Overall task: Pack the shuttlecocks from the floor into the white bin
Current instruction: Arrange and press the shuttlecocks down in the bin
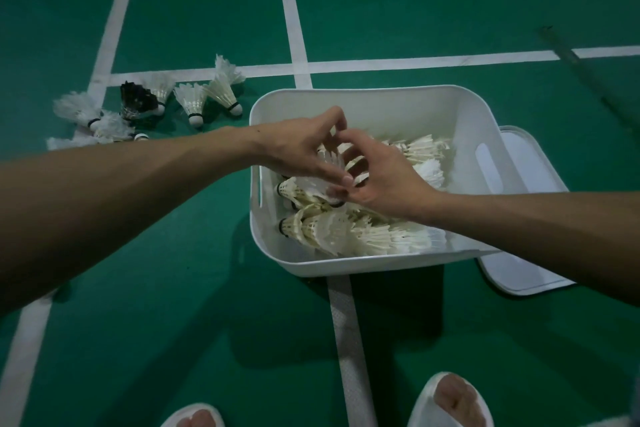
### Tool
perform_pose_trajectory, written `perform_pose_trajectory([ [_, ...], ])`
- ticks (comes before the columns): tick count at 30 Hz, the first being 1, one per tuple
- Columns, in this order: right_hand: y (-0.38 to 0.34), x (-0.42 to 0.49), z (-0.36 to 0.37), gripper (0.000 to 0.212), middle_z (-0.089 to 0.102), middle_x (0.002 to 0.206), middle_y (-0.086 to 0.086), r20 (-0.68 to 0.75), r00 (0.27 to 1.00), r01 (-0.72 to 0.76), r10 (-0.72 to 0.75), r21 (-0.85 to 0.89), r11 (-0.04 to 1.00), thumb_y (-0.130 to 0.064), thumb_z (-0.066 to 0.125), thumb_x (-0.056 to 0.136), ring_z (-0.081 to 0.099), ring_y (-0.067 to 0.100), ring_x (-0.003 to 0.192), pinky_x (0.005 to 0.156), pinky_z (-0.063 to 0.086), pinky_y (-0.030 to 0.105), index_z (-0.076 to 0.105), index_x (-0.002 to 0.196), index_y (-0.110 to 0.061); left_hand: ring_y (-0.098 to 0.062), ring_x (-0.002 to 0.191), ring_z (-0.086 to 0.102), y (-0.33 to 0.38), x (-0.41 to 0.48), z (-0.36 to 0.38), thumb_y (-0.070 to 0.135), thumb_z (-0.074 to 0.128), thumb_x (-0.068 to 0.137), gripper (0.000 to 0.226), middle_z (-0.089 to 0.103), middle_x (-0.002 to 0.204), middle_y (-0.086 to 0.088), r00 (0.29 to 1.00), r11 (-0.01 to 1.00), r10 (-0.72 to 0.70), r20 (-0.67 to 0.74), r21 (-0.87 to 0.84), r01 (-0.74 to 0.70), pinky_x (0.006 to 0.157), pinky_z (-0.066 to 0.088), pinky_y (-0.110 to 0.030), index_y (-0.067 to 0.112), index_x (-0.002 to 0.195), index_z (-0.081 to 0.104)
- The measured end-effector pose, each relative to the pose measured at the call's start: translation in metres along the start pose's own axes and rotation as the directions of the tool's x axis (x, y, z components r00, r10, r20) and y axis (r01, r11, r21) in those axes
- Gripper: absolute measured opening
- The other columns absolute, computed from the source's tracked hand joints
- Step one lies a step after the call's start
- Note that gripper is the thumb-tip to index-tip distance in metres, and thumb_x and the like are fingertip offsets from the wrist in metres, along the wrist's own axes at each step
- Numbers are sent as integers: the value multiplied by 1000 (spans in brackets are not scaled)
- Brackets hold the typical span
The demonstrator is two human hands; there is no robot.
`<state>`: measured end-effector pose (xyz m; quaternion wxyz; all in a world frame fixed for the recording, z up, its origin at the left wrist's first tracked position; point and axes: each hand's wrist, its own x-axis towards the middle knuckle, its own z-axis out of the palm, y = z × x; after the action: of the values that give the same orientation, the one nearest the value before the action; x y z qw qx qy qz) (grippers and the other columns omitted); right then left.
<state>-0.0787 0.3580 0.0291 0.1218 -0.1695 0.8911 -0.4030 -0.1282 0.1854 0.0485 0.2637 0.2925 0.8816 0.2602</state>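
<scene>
The white bin [408, 104] stands on the green court floor with several white shuttlecocks [346, 232] lying inside. Over its left half, my left hand [301, 146] and my right hand [384, 177] meet around one white shuttlecock [325, 184]. My left thumb and fingers curl over its feathers, and my right fingers curl against it from the right. Left of the bin, a loose group of shuttlecocks [194, 100] lies on the floor, one of them with dark feathers [138, 100].
A white lid [526, 263] lies on the floor partly under the bin's right side. White court lines [415, 61] cross the floor. My feet in white slippers [446, 402] stand at the bottom edge. A dark streak [568, 52] crosses the line at the far right.
</scene>
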Motion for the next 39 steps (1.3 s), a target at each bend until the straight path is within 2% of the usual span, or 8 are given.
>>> perform_pose_trajectory([
  [6,6,0,1,66,53,111,-10,-26,1000,-14,15,27,1000,-23,80,76,65,7,77,63,52,13,46,133,-25,-16,99,62,3,-7,-1,53,78,59,79,56,119,-1,999,990,-48,-17,-132,46,85,55,-34,24,118,34],
  [10,15,0,-7,68,55,106,-11,-76,997,-2,-2,-49,999,-24,82,73,56,10,97,87,51,28,51,134,-25,-15,100,59,3,-10,-1,56,76,51,86,51,119,1,990,976,-142,0,-164,140,85,55,-33,22,118,34],
  [15,27,-7,-18,54,57,107,-8,-140,987,-76,82,45,996,-21,84,69,59,16,99,90,52,37,57,116,-29,-19,97,55,-4,-2,9,49,77,70,51,56,110,-3,988,969,-147,42,208,135,74,48,-28,19,100,47],
  [20,30,-14,-22,52,54,110,-11,-128,984,-104,122,136,985,-16,85,68,57,13,105,95,50,37,55,109,-26,-19,100,49,0,3,24,47,78,70,42,52,113,-2,989,947,-98,108,317,59,85,45,-33,23,95,54],
  [27,25,-22,-32,69,50,109,-4,-4,995,-101,102,95,990,-12,84,68,66,23,92,75,59,36,44,119,-32,-18,107,45,-6,6,30,45,74,76,45,44,122,-1,991,939,-92,95,338,54,94,42,-33,23,111,56],
  [31,24,-27,-29,54,54,113,-5,92,995,-36,38,-22,999,-13,85,67,59,15,100,79,55,27,57,109,-32,-16,106,46,-11,9,29,43,71,79,43,45,122,-1,993,939,-88,81,338,56,91,42,-30,23,113,55],
  [36,21,-27,-18,50,57,99,-10,82,996,-39,48,-105,994,-20,88,63,58,10,83,62,48,18,56,100,-28,-17,107,47,-11,10,29,40,67,83,38,46,123,-2,995,930,-77,66,365,47,92,44,-32,21,114,55],
  [39,21,-27,-13,50,58,93,-10,61,994,-85,95,-145,986,-26,90,61,58,8,75,61,48,20,54,96,-27,-17,108,47,-11,10,27,39,65,85,35,46,124,-3,996,925,-69,64,379,40,92,44,-32,21,114,55],
])
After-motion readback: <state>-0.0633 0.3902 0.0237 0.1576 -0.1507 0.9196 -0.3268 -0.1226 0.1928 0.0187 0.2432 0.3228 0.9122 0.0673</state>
